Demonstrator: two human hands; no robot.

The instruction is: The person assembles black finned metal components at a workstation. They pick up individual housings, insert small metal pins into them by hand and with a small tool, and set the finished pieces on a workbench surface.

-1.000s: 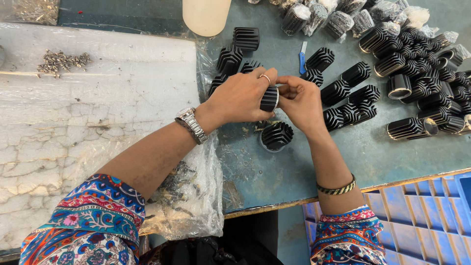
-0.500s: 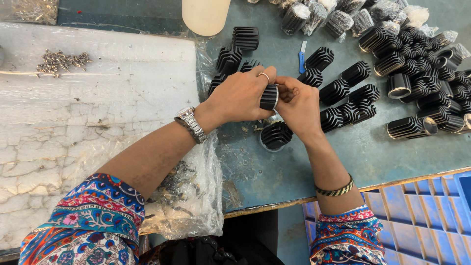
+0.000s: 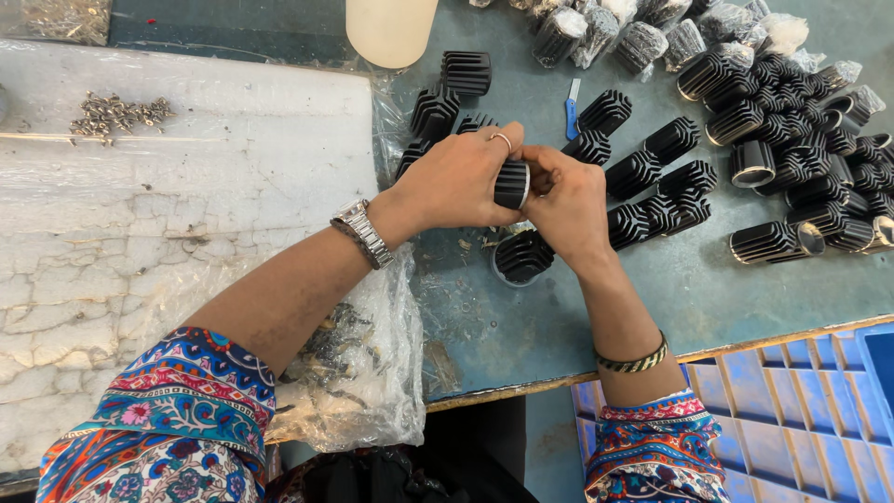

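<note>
At frame centre your left hand [image 3: 461, 182] grips a black finned cylinder [image 3: 511, 183] sideways, open end toward your right hand [image 3: 570, 205], whose fingers close on that end, above another finned piece [image 3: 521, 256] on the table [image 3: 652, 279].

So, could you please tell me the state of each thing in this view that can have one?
Left hand: closed around the black finned part.
Right hand: fingers at the part's open end.
Black finned part: held above the table, on its side.
Finned part under the hands: standing on end, free.
Loose finned parts: lying on their sides.
Wrapped finned parts: in clear plastic.
Blue knife: lying flat, untouched.
Screws: loose heap.
Plastic bag: crumpled.
</note>
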